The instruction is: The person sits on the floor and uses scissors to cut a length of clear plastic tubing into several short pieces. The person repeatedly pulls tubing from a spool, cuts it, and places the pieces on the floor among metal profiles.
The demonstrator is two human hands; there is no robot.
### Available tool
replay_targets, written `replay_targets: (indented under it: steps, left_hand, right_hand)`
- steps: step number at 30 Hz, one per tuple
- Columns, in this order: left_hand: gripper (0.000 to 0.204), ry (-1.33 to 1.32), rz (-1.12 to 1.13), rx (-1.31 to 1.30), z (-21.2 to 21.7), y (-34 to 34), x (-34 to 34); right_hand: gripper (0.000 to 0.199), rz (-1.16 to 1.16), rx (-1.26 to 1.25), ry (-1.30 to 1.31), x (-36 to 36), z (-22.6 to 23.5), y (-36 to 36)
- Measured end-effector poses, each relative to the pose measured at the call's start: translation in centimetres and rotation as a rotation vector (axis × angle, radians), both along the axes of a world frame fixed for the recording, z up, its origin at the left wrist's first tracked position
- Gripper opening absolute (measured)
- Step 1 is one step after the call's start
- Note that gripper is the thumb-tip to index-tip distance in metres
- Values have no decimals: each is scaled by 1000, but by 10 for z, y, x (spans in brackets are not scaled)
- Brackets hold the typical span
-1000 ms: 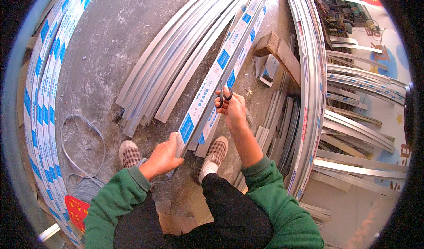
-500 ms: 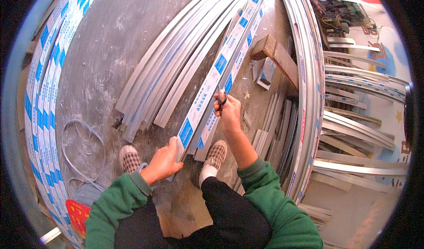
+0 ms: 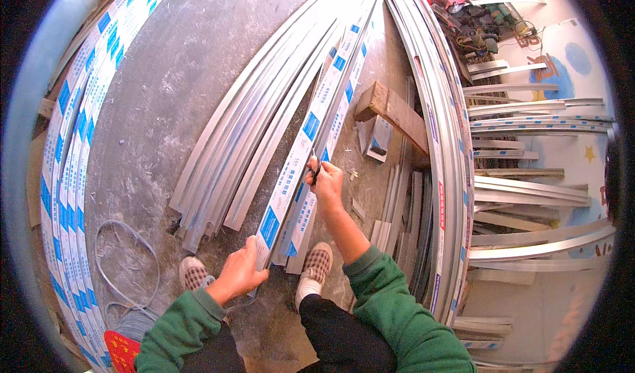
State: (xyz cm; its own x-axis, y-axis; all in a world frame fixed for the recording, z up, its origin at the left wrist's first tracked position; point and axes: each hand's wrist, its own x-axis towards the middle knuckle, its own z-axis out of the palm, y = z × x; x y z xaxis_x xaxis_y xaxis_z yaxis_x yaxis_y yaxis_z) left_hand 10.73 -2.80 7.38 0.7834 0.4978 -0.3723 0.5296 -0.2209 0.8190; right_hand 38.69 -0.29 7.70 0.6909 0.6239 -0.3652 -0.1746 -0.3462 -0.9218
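Observation:
My left hand [image 3: 239, 272] is closed on the near end of a long metal profile [image 3: 281, 191], which is wrapped in white film with blue patches and runs away from me. Thumb and fingers pinch its end edge. Farther along, at the profile's right side, my right hand [image 3: 327, 182] is closed on scissors [image 3: 315, 170] with black handles; their blades are mostly hidden. A second film-wrapped profile [image 3: 301, 221] lies close beneath and to the right of the held one.
Bare grey profiles [image 3: 225, 148] lie fanned on the floor, left of centre. Film-covered lengths [image 3: 73, 168] line the far left, above a coiled grey hose [image 3: 135, 303]. To the right are a wooden beam [image 3: 400, 118], a long stack [image 3: 450, 174] and racked offcuts [image 3: 529, 181].
The view has shifted, so most of the scene sits lower and a little left. My right hand has slid slightly farther along the profile with the scissors; my left still grips its end.

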Motion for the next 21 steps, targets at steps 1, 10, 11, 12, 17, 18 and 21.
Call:
replay_targets:
  steps: [1, 10, 11, 12, 17, 18, 21]
  left_hand:
    - [78, -2, -2, 8, -1, 1, 1]
    - [76, 44, -10, 2, 1, 7, 2]
    - [76, 52, -11, 18, 3, 8, 2]
    - [76, 52, -10, -8, 5, 9, 3]
    - [80, 88, 3, -29, 16, 19, 0]
    - [73, 47, -4, -26, 18, 22, 0]
    - [59, 2, -3, -5, 25, 26, -2]
  right_hand:
    - [31, -25, -10, 14, 2, 1, 2]
    - [33, -38, 10, -28, 20, -1, 25]
    - [33, -33, -10, -34, 24, -2, 28]
    - [33, -30, -46, -26, 29, -3, 30]
    - [30, -19, 9, -57, 49, -5, 51]
    - [30, -26, 30, -75, 53, -5, 57]
    - [29, -4, 19, -134, 63, -5, 68]
